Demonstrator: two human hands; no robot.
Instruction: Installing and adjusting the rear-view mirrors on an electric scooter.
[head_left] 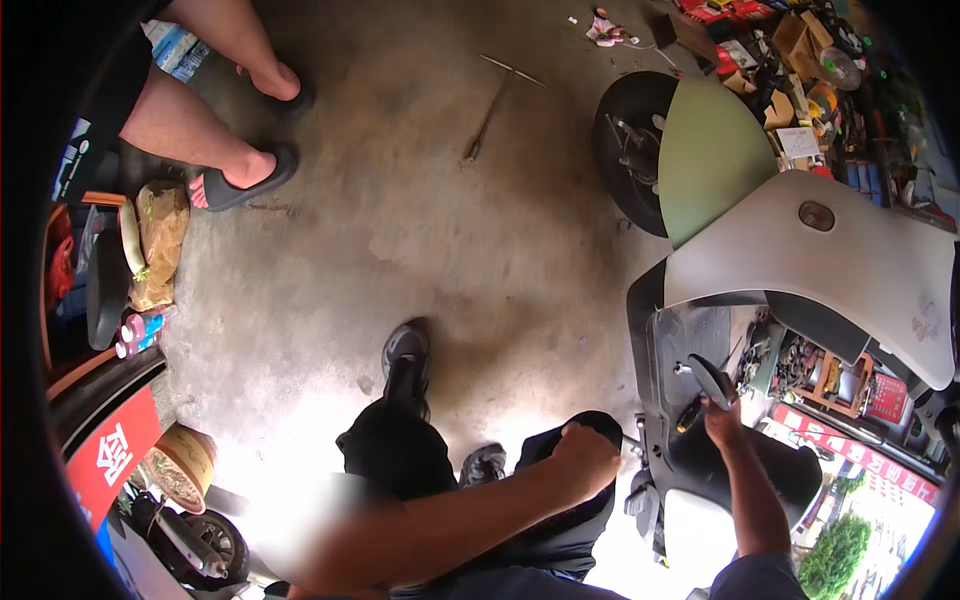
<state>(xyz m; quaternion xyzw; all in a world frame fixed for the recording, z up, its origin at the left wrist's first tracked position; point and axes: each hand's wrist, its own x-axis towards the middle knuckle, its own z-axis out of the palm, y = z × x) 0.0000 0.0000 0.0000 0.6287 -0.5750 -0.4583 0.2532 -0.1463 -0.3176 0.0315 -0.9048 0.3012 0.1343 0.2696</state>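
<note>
My left hand (590, 462) is closed, resting at my bent knee in dark trousers; whatever is inside its curled fingers, if anything, is hidden. Over the scooter's dark footboard, my right hand (723, 422) grips a dark oval mirror (711, 381) with a short metal stem, apparently a scooter mirror. Its far end points away from me. Close by that hand, a tool with an orange-and-black handle (688, 413) lies on the footboard. The scooter (810, 240) has a pale grey front panel and a green front mudguard (715, 150).
A T-handled wrench (492, 105) lies on the concrete floor ahead. Another person's sandalled feet (245, 180) stand at the far left. Boxes and loose parts (800, 75) crowd the far right. A paper bag (160, 240) and a planter (182, 468) line the left side.
</note>
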